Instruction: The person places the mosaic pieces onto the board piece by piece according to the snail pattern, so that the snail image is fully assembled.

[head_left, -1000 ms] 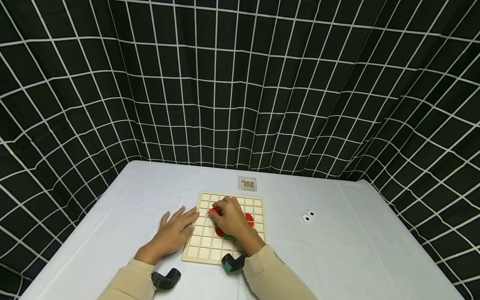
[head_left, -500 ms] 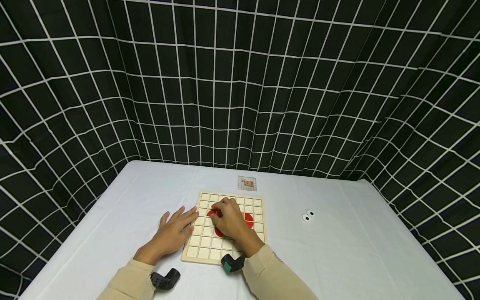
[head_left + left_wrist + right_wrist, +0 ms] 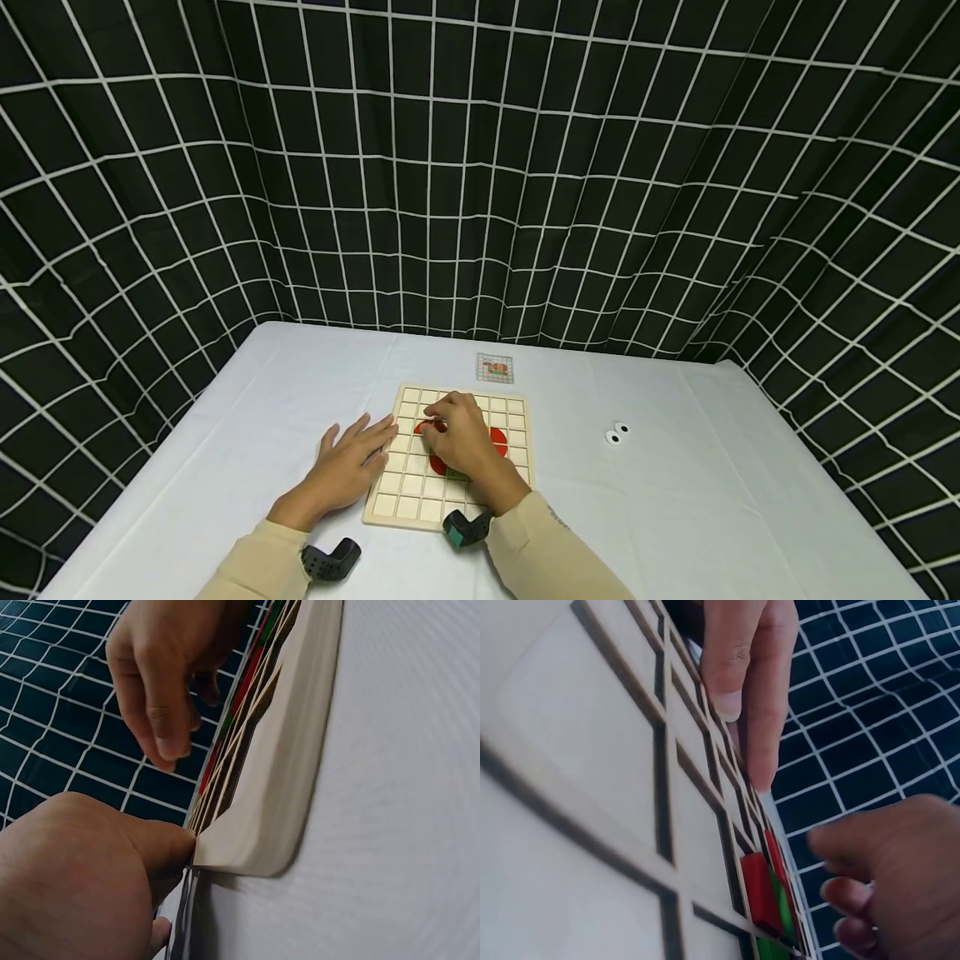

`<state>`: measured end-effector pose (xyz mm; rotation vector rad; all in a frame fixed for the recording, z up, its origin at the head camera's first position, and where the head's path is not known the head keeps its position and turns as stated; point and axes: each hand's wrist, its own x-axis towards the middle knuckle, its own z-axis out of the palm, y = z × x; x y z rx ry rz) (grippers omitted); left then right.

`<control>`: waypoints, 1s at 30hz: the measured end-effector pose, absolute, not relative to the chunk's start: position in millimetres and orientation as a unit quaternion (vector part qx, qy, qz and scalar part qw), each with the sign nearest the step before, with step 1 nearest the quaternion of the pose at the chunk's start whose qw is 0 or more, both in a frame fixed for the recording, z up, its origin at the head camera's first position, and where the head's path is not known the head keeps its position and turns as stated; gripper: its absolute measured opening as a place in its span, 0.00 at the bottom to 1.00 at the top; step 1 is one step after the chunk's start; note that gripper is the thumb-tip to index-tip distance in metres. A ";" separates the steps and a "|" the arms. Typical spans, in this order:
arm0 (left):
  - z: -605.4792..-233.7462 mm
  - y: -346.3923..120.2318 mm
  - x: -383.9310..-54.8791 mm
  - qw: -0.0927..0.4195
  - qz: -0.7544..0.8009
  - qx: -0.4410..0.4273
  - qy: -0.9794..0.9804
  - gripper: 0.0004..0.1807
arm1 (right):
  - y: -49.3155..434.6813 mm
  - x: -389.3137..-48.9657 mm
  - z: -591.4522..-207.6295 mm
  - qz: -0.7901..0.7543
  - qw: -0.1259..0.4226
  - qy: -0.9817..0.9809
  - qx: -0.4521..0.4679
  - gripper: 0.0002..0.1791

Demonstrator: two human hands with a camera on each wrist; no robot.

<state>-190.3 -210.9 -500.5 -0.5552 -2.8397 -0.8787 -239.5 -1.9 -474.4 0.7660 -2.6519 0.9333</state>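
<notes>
A wooden grid board [image 3: 397, 505] lies on the table with red and green flat pieces set in its cells. My left hand [image 3: 348, 462] lies at the board's left edge, fingers spread and fingertips touching the rim. Over the middle of the board, my right hand [image 3: 461, 437] hovers with bent fingers above a red piece [image 3: 420, 427]. In the right wrist view nothing shows between its thumb and fingers, which stand off the board. Another red piece [image 3: 498, 440] shows right of that hand, and a further red one [image 3: 438, 465] below it. Its palm hides several pieces.
A small picture card [image 3: 495, 367] with a gridded colored figure lies behind the board. Two googly-eye discs [image 3: 617, 433] are on the white table [image 3: 697, 483] to the right. Black curtains [image 3: 465, 167] with white grid lines surround the table.
The red piece under my right fingers was tilted a second ago and now lies flat in the board. My right hand has hardly shifted; my left hand stays in place.
</notes>
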 end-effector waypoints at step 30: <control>-502.0 -211.5 -191.4 0.055 -0.300 -0.180 -0.935 0.23 | 78.4 -216.7 -400.5 0.409 0.254 -0.841 0.244 0.16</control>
